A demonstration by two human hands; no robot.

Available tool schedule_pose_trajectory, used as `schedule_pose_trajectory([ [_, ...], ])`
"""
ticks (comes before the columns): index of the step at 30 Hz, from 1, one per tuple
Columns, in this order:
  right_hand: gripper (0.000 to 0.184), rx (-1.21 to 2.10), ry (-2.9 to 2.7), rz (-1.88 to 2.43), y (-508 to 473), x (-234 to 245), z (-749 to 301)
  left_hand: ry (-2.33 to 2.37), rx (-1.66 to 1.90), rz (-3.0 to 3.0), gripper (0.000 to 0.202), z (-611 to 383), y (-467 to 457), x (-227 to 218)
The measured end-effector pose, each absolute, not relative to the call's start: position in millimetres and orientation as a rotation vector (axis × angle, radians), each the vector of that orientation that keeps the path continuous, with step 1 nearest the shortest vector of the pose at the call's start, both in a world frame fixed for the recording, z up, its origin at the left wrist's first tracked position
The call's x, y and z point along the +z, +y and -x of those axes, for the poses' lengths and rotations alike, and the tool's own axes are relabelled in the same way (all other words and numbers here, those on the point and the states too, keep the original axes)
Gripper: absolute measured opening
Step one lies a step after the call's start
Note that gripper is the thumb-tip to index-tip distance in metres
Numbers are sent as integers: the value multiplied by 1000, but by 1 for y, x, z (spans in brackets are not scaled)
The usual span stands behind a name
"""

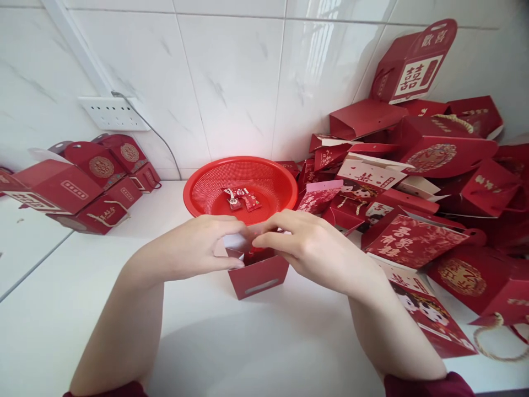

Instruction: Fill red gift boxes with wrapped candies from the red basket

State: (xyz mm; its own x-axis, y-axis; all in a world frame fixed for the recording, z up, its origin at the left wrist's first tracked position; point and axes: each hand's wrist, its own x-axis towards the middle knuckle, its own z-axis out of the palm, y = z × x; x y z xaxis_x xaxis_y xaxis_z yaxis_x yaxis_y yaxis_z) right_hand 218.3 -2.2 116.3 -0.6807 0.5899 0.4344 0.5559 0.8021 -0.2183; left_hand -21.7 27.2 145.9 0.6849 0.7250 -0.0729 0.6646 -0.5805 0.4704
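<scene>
A small red gift box [258, 274] stands upright on the white counter [231, 342], its top flaps up. My left hand [204, 242] pinches the box's white inner flap on the left side. Over the box's right top edge, my right hand [306, 245] has its fingers curled on the flaps there. Both hands meet above the box's opening, and what lies inside the box is hidden. Just behind the box sits a red plastic colander basket [285, 190] with a few red wrapped candies [242, 199] in it.
A heap of red paper gift boxes and bags [417, 182] fills the right side of the counter up to the tiled wall. Several assembled red boxes [78, 184] stand at the left under a wall socket [113, 113] with a cable.
</scene>
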Motion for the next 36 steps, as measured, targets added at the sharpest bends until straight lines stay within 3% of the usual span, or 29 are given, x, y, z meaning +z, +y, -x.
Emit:
schedule_pose_trajectory([
  [15, 29, -4, -2520, 975, 3, 107, -211, 1102, 134, -2442, 32, 18, 24, 152],
  [21, 21, 122, -2423, 1006, 3, 117, -215, 1190, 136, -2401, 72, 18, 23, 147],
  [23, 28, 206, -2421, 987, 5, 116, -218, 1151, 59, -2421, 66, 17, 25, 143],
  [26, 47, 363, -2454, 1015, 9, 112, -223, 1115, -9, -2439, 31, 16, 27, 139],
  [28, 50, 430, -2459, 1064, 12, 109, -224, 1118, -8, -2455, 22, 15, 28, 137],
  [32, 29, 459, -2502, 1102, 14, 109, -221, 1114, 69, -2491, 24, 13, 33, 132],
  [36, 21, 365, -2485, 1132, 19, 109, -216, 1086, 126, -2472, 29, 10, 42, 124],
])
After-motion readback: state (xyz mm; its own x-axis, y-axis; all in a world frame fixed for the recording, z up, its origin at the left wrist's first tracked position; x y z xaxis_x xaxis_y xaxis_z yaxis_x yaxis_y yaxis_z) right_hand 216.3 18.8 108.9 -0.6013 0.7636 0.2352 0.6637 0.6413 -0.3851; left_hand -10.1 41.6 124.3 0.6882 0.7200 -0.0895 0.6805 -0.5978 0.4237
